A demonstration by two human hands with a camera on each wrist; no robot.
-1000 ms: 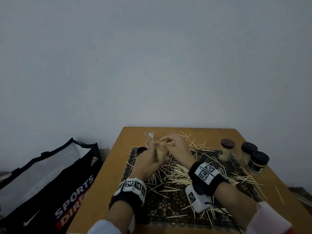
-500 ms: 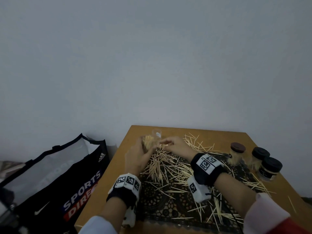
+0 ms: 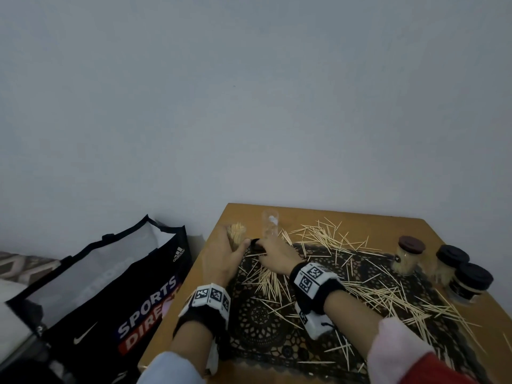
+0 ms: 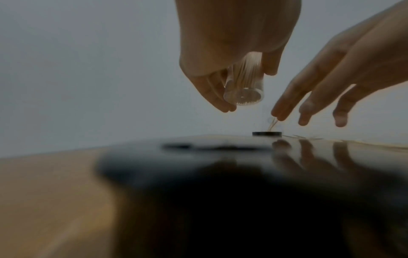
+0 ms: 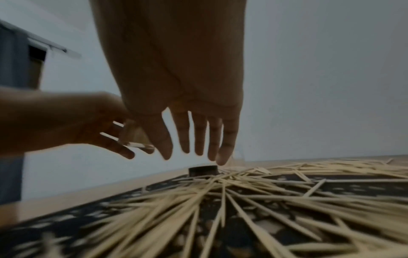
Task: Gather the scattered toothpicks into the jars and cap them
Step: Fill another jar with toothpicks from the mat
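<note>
gripping a clear jar [image 3: 237,236] packed with toothpicks in the left hand [image 3: 221,254], fingers and thumb curling round its wall, holding it lifted off the wooden table [image 3: 177,306] near the far left corner; in the left wrist view showing the jar's clear base [image 4: 244,96] hanging above the tabletop, tilted slightly.

reaching with the right hand [image 3: 274,253] just beside it, fingers straight and spread, holding nothing; fingertips [image 5: 223,157] hovering right over a flat black lid [image 5: 203,170] lying on the table at the far edge of the dark lace mat [image 3: 257,320]. touching the lid or just short of it: cannot tell.

standing upright behind the two hands, a second clear jar [image 3: 270,224], uncapped, looking empty.

lying strewn across the mat and the bare wood, loose toothpicks [image 3: 368,289], thickest in the middle and toward the right, some fanning out under the right wrist.

standing in a cluster at the table's right edge, three capped jars holding toothpicks: one with a brown lid [image 3: 409,254], two with black lids [image 3: 450,263] [image 3: 471,281], close together.

sitting on the floor left of the table, a black shopping bag [image 3: 110,300] printed with sports logos.
</note>
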